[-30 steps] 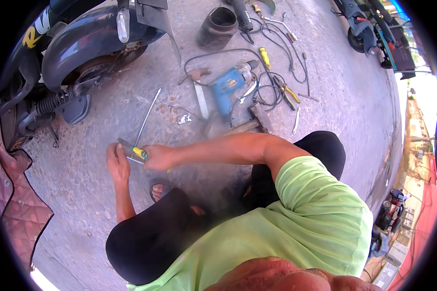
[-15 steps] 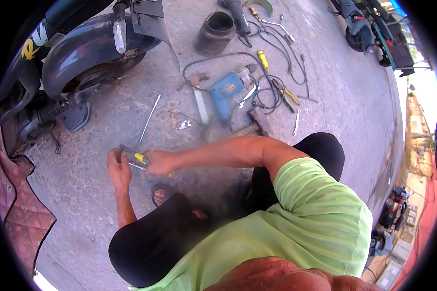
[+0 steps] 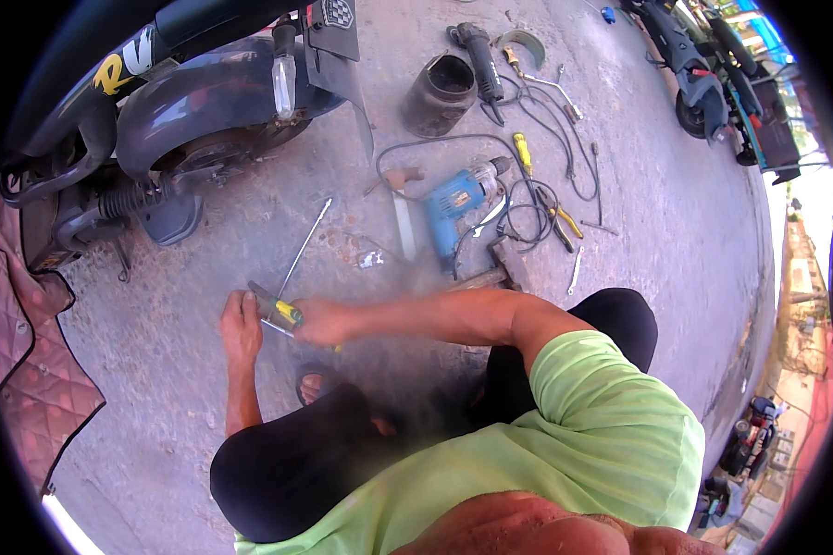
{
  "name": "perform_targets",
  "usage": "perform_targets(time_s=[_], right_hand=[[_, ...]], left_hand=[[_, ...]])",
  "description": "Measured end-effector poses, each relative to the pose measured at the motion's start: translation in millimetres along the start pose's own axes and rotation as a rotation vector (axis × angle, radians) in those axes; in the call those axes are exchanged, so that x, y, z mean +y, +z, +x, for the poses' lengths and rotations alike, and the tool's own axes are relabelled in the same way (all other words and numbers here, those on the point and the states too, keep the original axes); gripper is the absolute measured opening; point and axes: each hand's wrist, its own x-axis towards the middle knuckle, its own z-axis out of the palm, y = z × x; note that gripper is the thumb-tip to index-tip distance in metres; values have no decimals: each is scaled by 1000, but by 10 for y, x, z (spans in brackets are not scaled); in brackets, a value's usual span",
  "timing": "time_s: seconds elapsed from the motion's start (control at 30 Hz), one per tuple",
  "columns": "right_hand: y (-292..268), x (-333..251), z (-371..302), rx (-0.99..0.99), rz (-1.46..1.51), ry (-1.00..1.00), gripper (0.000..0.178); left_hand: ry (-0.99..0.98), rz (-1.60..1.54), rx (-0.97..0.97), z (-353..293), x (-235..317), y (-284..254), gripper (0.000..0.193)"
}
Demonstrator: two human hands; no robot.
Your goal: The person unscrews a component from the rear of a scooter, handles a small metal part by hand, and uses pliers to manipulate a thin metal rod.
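Observation:
Low over the concrete floor, my two hands come together in front of my left knee. My left hand [image 3: 241, 326] is closed on the end of a dark, flat piece [image 3: 263, 299]. My right hand [image 3: 322, 322], slightly blurred, is closed against a yellow-and-green handle [image 3: 289, 313]. A short shiny rod [image 3: 278, 328] spans the gap between the hands; its ends are hidden. Past my right hand pokes a small yellow tip. Just beyond the hands a long thin metal rod [image 3: 305, 247] lies slanted on the floor, its near end beside the dark piece.
Ahead lie a blue power drill [image 3: 453, 208], a handsaw [image 3: 404, 225], a hammer [image 3: 509, 264], pliers [image 3: 562, 217], a spanner [image 3: 576, 270] and coiled cable. An angle grinder [image 3: 480, 60] lies near a dark pot [image 3: 438, 97]. A motorcycle wheel and fender [image 3: 204, 92] stand at left, near a quilted cloth [image 3: 42, 398].
The whole view has shifted, so the scene sits further right and lower. Both hands stay together over nearly the same floor spot, and my right forearm is blurred now.

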Motion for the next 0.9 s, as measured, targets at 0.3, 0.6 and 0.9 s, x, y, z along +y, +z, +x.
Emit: perform_targets(time_s=[0.3, 0.6, 0.9], right_hand=[[26, 87, 33, -6, 64, 12, 45], [9, 126, 111, -33, 141, 6, 47], [-14, 110, 96, -27, 130, 0, 46]], left_hand=[[127, -77, 94, -44, 31, 100, 15], [25, -55, 47, 35, -9, 79, 18], [27, -169, 137, 11, 134, 153, 20]])
